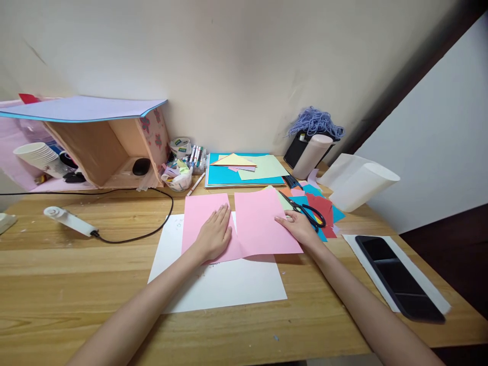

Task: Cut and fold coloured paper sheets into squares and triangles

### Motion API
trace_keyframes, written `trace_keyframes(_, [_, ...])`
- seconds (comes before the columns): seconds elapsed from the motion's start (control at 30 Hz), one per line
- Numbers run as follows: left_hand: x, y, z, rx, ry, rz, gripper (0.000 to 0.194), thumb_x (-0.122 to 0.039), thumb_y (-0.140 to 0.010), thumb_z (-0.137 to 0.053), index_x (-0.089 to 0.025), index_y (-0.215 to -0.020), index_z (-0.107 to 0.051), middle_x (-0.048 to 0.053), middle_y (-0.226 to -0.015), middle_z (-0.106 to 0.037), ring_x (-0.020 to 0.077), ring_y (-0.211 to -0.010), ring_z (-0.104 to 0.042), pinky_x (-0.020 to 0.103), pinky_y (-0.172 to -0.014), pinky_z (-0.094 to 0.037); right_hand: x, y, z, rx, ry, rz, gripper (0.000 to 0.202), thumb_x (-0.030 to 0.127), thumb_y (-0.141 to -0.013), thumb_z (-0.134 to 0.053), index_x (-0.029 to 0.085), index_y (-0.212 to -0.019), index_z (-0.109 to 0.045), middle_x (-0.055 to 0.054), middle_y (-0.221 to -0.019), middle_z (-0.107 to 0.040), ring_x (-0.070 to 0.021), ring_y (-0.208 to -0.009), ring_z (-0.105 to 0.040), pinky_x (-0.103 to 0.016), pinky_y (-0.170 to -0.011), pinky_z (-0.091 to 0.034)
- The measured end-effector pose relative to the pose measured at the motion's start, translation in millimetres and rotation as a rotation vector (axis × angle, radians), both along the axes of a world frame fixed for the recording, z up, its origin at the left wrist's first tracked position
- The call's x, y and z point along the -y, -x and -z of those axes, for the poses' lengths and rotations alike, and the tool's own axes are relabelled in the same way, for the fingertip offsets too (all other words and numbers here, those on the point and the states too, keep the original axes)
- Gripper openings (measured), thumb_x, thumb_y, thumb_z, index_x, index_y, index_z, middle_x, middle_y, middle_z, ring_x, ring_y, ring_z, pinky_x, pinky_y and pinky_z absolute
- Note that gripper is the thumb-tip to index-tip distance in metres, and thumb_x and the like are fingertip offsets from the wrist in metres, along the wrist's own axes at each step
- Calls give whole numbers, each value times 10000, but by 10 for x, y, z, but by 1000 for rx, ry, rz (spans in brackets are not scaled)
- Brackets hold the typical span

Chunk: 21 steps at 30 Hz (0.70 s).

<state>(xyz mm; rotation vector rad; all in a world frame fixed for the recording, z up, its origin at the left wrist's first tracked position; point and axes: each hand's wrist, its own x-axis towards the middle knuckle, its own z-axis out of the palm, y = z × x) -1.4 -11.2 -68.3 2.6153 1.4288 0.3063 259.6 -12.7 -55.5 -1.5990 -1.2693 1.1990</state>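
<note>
A pink sheet of paper [261, 221] lies over a larger white sheet [229, 295] on the wooden table. A slit runs from its top edge down the middle, and the two halves join near the bottom. My left hand [216, 234] lies flat on the left half, fingers together and stretched out. The right half is pinched at its right edge between the thumb and fingers of my right hand [299, 226], and it is raised a little. Black scissors [310, 211] lie just behind my right hand, on coloured paper scraps [322, 203].
Behind are a blue stack of paper [224, 177], a tub of scraps [178, 178] and markers. At the left stand a cardboard box [152, 137] and a white corded tool [70, 221]. A phone [400, 277] and a paper roll [358, 183] are at the right.
</note>
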Motion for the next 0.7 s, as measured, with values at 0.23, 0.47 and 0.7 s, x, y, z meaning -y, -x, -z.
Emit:
trace_keyframes(0.23, [-12,4,42,26,-19,1,529,-319,-888,-209,-99,-1366,-158,100,-1436,-157,184,-1318,-111,376,-1077,-166,218,13,-84,-45,34,-182,365,335,-626,-680,186,-952,-610,-65,-971,-664,-259,-917,-608,-343,-738,-501])
trace_keyframes(0.47, [7,7,24,27,-9,1,535,-327,-890,-203,-94,-1369,-150,100,-1438,-151,178,-1319,-110,373,-1080,-151,536,-61,-24,82,10,-23,376,339,-619,-680,159,-942,-611,-81,-1005,-655,-265,-895,-613,-363,-745,-497])
trace_keyframes(0.7, [36,24,-42,140,37,12,554,-392,-889,-222,-92,-1354,-209,114,-1431,-185,199,-1318,-128,397,-1077,-139,645,-190,-10,-32,-41,214,372,383,-615,-690,165,-904,-603,-107,-1001,-656,-292,-908,-610,-372,-717,-517])
